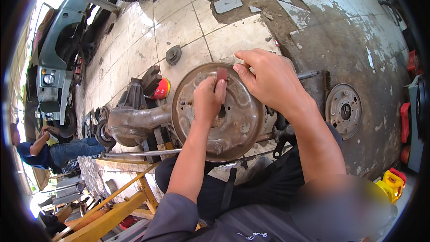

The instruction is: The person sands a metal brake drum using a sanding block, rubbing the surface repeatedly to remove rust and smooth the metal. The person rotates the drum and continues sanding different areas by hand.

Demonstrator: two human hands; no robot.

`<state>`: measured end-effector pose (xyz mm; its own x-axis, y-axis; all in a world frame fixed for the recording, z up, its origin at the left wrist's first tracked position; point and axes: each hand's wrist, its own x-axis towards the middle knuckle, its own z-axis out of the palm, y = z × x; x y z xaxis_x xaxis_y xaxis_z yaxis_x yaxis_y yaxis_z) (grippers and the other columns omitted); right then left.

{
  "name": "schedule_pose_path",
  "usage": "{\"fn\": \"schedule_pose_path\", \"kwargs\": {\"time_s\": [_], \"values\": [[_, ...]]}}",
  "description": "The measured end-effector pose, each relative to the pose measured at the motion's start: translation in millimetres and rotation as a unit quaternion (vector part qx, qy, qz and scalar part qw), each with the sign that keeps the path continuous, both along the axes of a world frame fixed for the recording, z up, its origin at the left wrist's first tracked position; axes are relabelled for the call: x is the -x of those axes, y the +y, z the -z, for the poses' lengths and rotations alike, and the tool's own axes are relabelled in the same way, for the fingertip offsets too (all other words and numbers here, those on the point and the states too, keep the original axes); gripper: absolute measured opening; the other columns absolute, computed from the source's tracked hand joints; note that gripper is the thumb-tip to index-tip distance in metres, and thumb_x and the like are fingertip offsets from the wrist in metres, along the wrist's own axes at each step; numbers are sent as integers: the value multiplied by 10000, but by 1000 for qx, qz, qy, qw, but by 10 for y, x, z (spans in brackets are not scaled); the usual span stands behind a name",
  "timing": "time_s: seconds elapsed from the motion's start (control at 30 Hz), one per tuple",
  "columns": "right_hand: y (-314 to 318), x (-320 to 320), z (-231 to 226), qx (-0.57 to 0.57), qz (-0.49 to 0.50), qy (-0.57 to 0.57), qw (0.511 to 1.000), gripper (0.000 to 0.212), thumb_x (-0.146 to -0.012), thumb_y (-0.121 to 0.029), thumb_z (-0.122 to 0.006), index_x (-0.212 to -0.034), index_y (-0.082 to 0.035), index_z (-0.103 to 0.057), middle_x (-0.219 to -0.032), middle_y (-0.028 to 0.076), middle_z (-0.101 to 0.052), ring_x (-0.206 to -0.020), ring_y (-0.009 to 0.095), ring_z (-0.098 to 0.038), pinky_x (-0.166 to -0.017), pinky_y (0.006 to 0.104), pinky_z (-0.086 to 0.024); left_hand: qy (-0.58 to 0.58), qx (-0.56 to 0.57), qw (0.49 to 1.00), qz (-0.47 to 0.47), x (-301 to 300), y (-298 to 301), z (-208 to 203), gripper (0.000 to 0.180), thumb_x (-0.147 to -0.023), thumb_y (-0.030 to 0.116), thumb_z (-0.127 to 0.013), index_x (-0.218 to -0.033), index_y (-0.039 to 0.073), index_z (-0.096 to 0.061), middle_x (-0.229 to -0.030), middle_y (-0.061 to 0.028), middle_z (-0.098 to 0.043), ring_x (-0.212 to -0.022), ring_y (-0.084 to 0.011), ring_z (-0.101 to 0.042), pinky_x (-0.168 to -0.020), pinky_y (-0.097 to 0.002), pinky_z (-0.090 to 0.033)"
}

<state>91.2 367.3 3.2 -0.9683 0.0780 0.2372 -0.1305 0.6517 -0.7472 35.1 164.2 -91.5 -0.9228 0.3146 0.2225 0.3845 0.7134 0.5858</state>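
Observation:
A round, worn metal brake backing plate (pixel 242 127) with holes and raised ribs stands in front of me at the end of an axle housing (pixel 143 118). My left hand (pixel 208 98) pinches a folded reddish-brown strip that looks like sandpaper (pixel 221 74), held against the plate's face near its upper middle. Over the plate's upper right rim hangs my right hand (pixel 271 74), thumb and index finger apart with nothing visible between them. Its other fingers are mostly hidden, and whether it touches the rim is unclear.
A second round plate (pixel 344 111) lies on the floor at right. A red tin (pixel 162 88) and a dark round part (pixel 173 55) sit beyond the axle. Yellow metal frame bars (pixel 112 208) stand lower left. Another person (pixel 53 150) and a vehicle (pixel 58 58) are far left.

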Motion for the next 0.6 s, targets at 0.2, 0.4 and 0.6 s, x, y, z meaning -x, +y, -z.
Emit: {"fn": "schedule_pose_path", "kwargs": {"time_s": [0.2, 0.4, 0.6], "values": [[-3, -32, 46, 24, 7, -7, 1000, 202, -976, -197, -627, -967, 0, -673, -938, 218, -682, -909, 438, -667, -795, 520, -523, -42, -44, 997, -45, 8, 55, 114, 214, -955, 190, -697, -902, -16, -680, -775, -207, -676, -693, -387, -648, -637, -414, -493], [-3, -22, 63, 8, 0, 23, 1000, 203, -980, -204, -626, -993, -9, -681, -945, 213, -685, -921, 434, -670, -800, 517, -523, 14, -46, 998, -35, -49, 118, 49, 220, -943, 176, -715, -870, -22, -652, -728, -186, -654, -613, -257, -601, -608, -386, -478], [1, -51, 10, 10, -2, -29, 1000, 219, -986, -202, -608, -988, 6, -677, -943, 218, -682, -920, 429, -672, -804, 510, -526, -40, -79, 993, -81, -154, 205, 2, 237, -943, 163, -711, -839, -32, -626, -643, -148, -602, -559, -179, -532, -560, -359, -453]]}}
